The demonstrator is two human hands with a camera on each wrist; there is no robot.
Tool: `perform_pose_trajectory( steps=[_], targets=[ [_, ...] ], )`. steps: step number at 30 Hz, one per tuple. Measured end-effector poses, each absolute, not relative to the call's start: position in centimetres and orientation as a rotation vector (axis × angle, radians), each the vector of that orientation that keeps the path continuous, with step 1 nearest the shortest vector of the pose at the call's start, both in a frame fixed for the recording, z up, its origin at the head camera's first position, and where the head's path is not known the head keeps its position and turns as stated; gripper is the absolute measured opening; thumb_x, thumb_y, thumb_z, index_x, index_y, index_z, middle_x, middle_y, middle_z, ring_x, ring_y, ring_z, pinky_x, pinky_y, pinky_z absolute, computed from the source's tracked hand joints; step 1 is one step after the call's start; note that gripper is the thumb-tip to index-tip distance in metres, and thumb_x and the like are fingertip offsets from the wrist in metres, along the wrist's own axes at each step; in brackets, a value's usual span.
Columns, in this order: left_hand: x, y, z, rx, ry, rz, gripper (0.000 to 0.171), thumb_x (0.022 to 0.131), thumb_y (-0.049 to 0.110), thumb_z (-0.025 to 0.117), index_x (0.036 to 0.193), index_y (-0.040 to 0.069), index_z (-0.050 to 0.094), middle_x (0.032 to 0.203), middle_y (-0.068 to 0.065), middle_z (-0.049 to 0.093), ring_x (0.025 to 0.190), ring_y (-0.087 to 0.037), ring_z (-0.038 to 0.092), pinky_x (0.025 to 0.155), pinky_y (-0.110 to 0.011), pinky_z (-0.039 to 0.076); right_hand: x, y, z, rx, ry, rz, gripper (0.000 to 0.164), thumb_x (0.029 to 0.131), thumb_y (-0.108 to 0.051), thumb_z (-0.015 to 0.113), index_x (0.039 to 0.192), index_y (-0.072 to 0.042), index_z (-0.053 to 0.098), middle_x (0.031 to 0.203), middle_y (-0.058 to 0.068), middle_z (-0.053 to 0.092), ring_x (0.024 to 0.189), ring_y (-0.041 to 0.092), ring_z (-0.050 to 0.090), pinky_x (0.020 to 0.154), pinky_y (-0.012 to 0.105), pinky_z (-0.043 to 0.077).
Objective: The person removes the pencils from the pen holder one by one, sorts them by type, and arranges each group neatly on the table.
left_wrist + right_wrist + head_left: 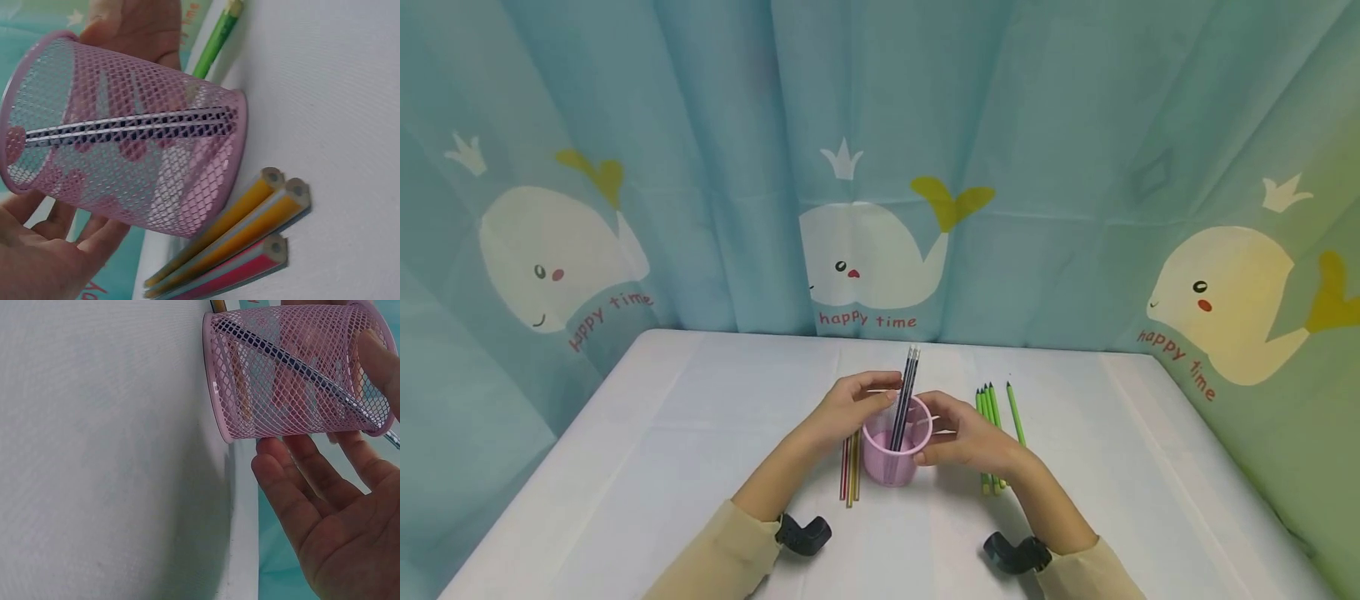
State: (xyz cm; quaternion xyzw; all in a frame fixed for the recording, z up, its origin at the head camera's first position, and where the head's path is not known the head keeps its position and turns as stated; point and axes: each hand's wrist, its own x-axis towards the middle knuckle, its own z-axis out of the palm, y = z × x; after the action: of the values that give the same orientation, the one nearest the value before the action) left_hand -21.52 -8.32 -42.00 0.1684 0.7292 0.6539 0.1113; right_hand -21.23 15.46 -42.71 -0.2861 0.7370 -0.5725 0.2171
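A pink mesh pencil cup (890, 467) stands between my two hands, upright in the head view. Two dark striped pencils (904, 408) lean inside it, their pale ends rising above the rim. My left hand (847, 408) holds the cup from the left, its thumb by the rim and its fingers reaching round the back. From the right, my right hand (966, 437) grips it too, thumb at the rim and fingers against the mesh (294, 375). Beside the cup's base lie two yellow pencils (240, 225) and a red pencil (250, 262).
Several green pencils (988, 417) lie together beyond my right hand, partly hidden by it, with another green pencil (1016, 412) apart on their right. The white table (700, 417) ends at a blue curtain (1060, 167) printed with whales.
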Motion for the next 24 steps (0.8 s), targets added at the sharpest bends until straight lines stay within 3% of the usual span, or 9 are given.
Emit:
perform_pose_trajectory(
  steps=[13,20,24],
  targets=[
    [-21.4,-7.9,-42.3,0.445,2.160,1.966,0.026,0.100,0.021,0.060,0.120,0.003,0.062,0.124,-0.011,0.064,0.114,-0.024,0.062,0.100,-0.044,0.054,-21.1,15.4,-42.6,-0.766,2.040,-1.587,0.065,0.081,-0.009,0.081,0.138,-0.009,0.050,0.131,0.015,0.059,0.122,0.036,0.058,0.103,0.042,0.052],
    [-21.0,-7.5,-42.1,0.470,2.245,1.888,0.034,0.098,0.024,0.062,0.129,0.009,0.063,0.130,-0.006,0.064,0.135,-0.025,0.049,0.117,-0.052,0.036,-21.2,15.4,-42.7,-0.782,2.038,-1.585,0.064,0.081,-0.009,0.081,0.138,-0.010,0.050,0.131,0.014,0.059,0.122,0.036,0.058,0.103,0.043,0.052],
    [-21.0,-7.2,-42.0,0.426,2.288,1.895,0.028,0.097,0.026,0.064,0.119,0.008,0.066,0.121,-0.004,0.066,0.128,-0.025,0.054,0.113,-0.052,0.040,-21.2,15.5,-42.7,-0.786,2.040,-1.587,0.064,0.082,-0.009,0.080,0.138,-0.010,0.050,0.131,0.015,0.059,0.122,0.037,0.058,0.104,0.044,0.052]
  ],
)
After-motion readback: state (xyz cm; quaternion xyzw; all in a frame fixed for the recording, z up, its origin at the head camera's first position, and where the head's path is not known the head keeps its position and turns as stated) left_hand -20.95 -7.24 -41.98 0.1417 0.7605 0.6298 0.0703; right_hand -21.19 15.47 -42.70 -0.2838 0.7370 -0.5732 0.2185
